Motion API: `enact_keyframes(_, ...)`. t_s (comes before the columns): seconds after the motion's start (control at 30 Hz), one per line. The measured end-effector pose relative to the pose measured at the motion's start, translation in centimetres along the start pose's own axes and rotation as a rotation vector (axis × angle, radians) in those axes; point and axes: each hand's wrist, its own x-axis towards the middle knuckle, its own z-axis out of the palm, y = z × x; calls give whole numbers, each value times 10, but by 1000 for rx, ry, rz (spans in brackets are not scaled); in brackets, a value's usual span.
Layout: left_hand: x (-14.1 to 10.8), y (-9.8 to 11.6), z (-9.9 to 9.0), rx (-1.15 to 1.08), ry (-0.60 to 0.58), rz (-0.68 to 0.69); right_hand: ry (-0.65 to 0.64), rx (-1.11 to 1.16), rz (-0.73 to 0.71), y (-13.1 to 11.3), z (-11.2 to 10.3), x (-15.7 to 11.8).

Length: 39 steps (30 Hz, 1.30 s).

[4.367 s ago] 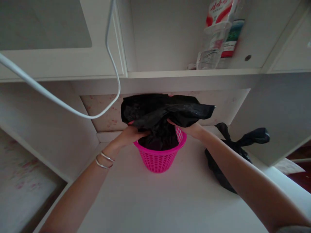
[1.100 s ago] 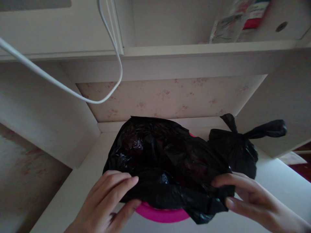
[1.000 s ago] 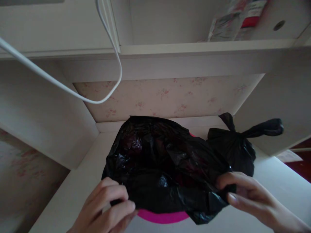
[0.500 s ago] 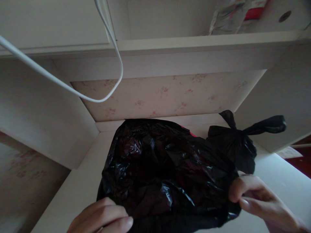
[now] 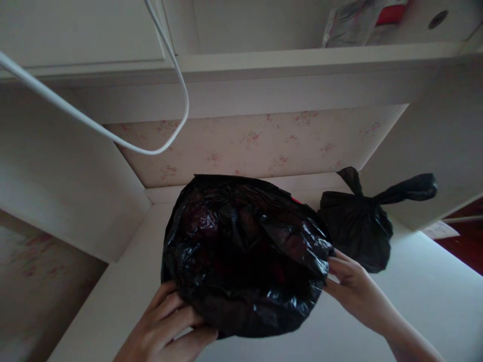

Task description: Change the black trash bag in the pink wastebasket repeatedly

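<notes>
A shiny black plastic bag (image 5: 260,306) fills the middle of the head view, its mouth spread wide and facing me. Something red or pink peeks out past its far right rim, and reddish patches show through the thin plastic. At the lower left rim, my left hand (image 5: 171,322) is closed on the bag's edge, fingers curled over the plastic. My right hand (image 5: 349,281) pinches the right side of the rim between thumb and fingers. Behind it sits a second black bag (image 5: 362,229), tied with two knotted ends sticking up.
A white cable (image 5: 151,151) loops down at upper left. White shelving (image 5: 302,60) crosses overhead, with a clear-and-red package (image 5: 350,25) on it. White panels (image 5: 426,146) stand at both sides of the white surface (image 5: 415,281); floral wallpaper (image 5: 249,146) is behind.
The bag's right side has drawn inward and its opening has become rounder. My right hand has moved left and slightly up with the rim; my left hand has shifted slightly right and up.
</notes>
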Motion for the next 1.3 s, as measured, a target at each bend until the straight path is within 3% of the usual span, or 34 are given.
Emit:
enact_keyframes(0.1,-7,-5,5,87,35,-38,25,170,11,5,5,1)
enact_keyframes(0.27,-19,-15,16,62,99,-65,402,306,-35,13,7,-1)
enact_keyframes(0.33,-21,-16,20,46,105,-93,498,328,-44,13,9,1)
enact_keyframes(0.57,-15,-8,23,71,148,-128,569,392,52,14,12,12)
enact_keyframes(0.67,-12,-9,24,117,136,-151,568,522,105,16,8,17)
enact_keyframes(0.77,-12,-14,23,137,55,-92,544,623,192,16,6,21)
enact_keyframes(0.9,-22,-20,7,15,-70,-61,574,515,173,15,2,25)
enact_keyframes(0.97,-29,-24,-8,-117,-39,-186,606,476,88,9,-2,29)
enact_keyframes(1.0,-31,-28,-14,-165,31,-293,610,459,45,4,-4,31)
enact_keyframes(1.13,-12,-64,-21,-162,510,-873,521,323,-7,-18,-10,53)
enact_keyframes(1.17,0,-77,-17,-204,598,-943,472,301,18,-23,-10,60)
enact_keyframes(1.3,56,-121,4,-568,590,-1035,295,297,147,-30,-9,92)
